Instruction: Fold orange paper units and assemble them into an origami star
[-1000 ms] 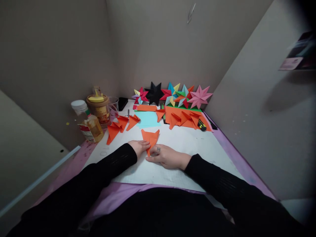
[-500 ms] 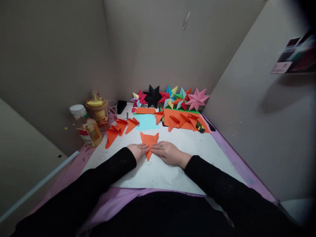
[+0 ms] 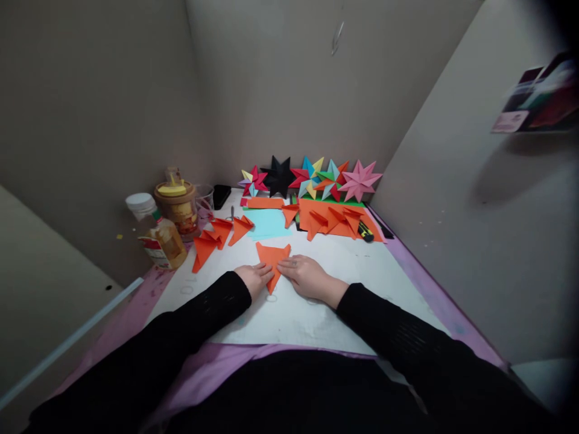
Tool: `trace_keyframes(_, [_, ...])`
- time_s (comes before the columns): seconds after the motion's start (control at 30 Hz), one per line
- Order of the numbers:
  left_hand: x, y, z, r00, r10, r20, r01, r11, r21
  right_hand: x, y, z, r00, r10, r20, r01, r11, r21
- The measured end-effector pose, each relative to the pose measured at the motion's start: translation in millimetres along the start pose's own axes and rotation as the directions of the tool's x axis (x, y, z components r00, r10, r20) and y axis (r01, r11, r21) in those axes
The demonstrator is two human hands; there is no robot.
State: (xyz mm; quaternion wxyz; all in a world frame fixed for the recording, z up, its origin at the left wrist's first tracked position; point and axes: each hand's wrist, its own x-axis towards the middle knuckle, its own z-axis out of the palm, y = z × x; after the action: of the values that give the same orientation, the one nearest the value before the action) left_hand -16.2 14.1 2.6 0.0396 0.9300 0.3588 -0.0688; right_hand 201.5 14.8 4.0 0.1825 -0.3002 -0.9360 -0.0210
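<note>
A folded orange paper piece (image 3: 273,255) lies on the white sheet (image 3: 353,271), its narrow point toward me and two corners at the far side. My left hand (image 3: 255,279) presses on its left edge with the fingers lying flat. On the right edge rest the fingers of my right hand (image 3: 306,276), also stretched out flat, with a ring on one finger. Neither hand grips the paper. The fingertips cover part of both edges, and the thumbs are mostly hidden.
Folded orange pieces (image 3: 205,247) lie at the left, others on orange sheets (image 3: 373,228) beside a cutter (image 3: 365,232). Light blue paper (image 3: 269,224) lies between. Paper stars (image 3: 278,176) line the wall. A glue bottle (image 3: 166,241), brown-lidded jar (image 3: 181,211) and scissors (image 3: 232,213) stand or lie left.
The fingers of my right hand have shifted slightly up along the paper's right edge. My left hand stays almost in place. The whole view has moved a little.
</note>
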Motion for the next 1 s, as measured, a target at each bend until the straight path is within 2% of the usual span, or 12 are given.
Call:
trace_keyframes(0.1, [1,1,-1.9,1.0,0.009,0.013,-0.008,1.0,-0.018,3,14,2,0.985,0.154,0.079,-0.147,0.985,-0.087])
trace_keyframes(0.2, [0,0,-3.7,1.0,0.022,0.014,-0.022,0.999,-0.03,4,31,3,0.945,0.306,0.115,-0.284,0.943,-0.174])
trace_keyframes(0.27, [-1,0,-4.9,1.0,0.015,0.008,-0.015,1.0,-0.018,2,38,2,0.921,0.377,0.095,-0.354,0.914,-0.199])
trace_keyframes(0.33, [-2,0,-6.0,1.0,0.01,0.004,-0.01,1.0,-0.003,1,39,0,0.912,0.41,-0.001,-0.402,0.893,-0.202])
trace_keyframes(0.4, [-2,1,-6.9,1.0,0.014,-0.002,-0.014,1.0,-0.001,-1,32,-2,0.929,0.348,-0.127,-0.366,0.916,-0.165])
trace_keyframes(0.43, [-2,1,-7.2,1.0,0.018,-0.004,-0.018,1.0,-0.005,-1,28,-3,0.947,0.274,-0.168,-0.297,0.946,-0.13])
trace_keyframes(0.5, [-2,2,-7.8,1.0,0.023,-0.004,-0.023,1.0,-0.017,-1,17,-3,0.986,0.061,-0.156,-0.067,0.997,-0.034])
trace_keyframes(0.57, [-3,1,-7.9,1.0,0.025,0.0,-0.025,0.999,-0.037,0,8,-1,0.991,-0.056,-0.124,0.063,0.996,0.057])
trace_keyframes(0.67, [-6,-3,-7.5,0.999,0.04,-0.023,-0.042,0.993,-0.111,1,2,2,0.994,-0.072,-0.08,0.082,0.989,0.122])
trace_keyframes(0.9, [-14,-14,-7.1,0.991,0.124,-0.047,-0.131,0.961,-0.242,0,0,0,0.998,-0.037,-0.05,0.042,0.994,0.104])
trace_keyframes(1.0, [-13,-15,-7.0,0.991,0.122,-0.053,-0.131,0.962,-0.238,-1,-3,-5,0.993,-0.107,-0.058,0.113,0.988,0.101])
